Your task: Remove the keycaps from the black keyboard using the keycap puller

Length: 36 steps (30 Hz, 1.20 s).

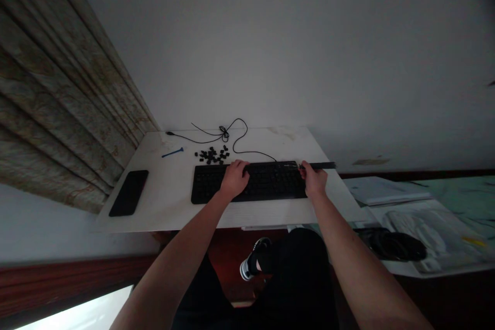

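Note:
A black keyboard (pixel 266 180) lies flat on a white table. My left hand (pixel 235 179) presses on its left half, fingers bent over the far edge and the thumb out to the right, holding it down. At the keyboard's right end my right hand (pixel 315 179) is closed round a thin black brush (pixel 325 165). The brush's pale tip lies over the upper right keys, and its dark end sticks out past the hand to the right. Several loose black keycaps (pixel 212 155) are heaped just beyond the keyboard's far left edge.
The keyboard's cable (pixel 255 152) runs back to a tied bundle. A blue stick-like tool (pixel 172 152) and a black phone (pixel 129 193) lie on the left of the white table (pixel 162 206). Right of the table, a lower surface holds a black coiled item (pixel 398 245).

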Tool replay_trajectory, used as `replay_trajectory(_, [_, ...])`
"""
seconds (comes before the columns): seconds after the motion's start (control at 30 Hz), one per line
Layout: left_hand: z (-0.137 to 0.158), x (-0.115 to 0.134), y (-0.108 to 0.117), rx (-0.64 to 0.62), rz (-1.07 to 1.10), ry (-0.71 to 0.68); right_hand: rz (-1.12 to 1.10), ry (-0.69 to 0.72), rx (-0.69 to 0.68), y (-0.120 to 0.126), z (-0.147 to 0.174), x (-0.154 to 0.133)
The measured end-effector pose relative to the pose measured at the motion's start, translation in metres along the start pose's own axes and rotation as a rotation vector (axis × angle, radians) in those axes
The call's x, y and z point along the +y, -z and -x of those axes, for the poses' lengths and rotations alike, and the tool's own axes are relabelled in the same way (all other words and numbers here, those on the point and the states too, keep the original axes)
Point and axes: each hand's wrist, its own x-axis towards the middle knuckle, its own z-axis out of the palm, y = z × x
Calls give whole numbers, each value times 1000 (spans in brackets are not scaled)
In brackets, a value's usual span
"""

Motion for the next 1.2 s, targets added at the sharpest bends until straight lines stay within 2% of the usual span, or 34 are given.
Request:
replay_trajectory(0.2, [6,-2,-4,10,29,37,-95,-31,15,0,0,-2])
replay_trajectory(0.33, [6,-2,-3,12,57,52,-20,30,-38,-9,8,-19])
replay_trajectory(0.4, [6,-2,-3,20,65,65,70,105,-142,-20,21,-32])
replay_trajectory(0.57, [7,-3,-4,28,21,44,336,234,-515,-64,64,-62])
replay_trajectory(0.67, [7,-4,-4,15,-8,17,523,317,-629,-85,81,-73])
replay_trajectory(0.83, [4,-6,-4,17,2,15,719,416,-667,-98,91,-81])
replay_trajectory(1.2, [3,-7,-6,36,14,54,849,484,-739,-108,99,-89])
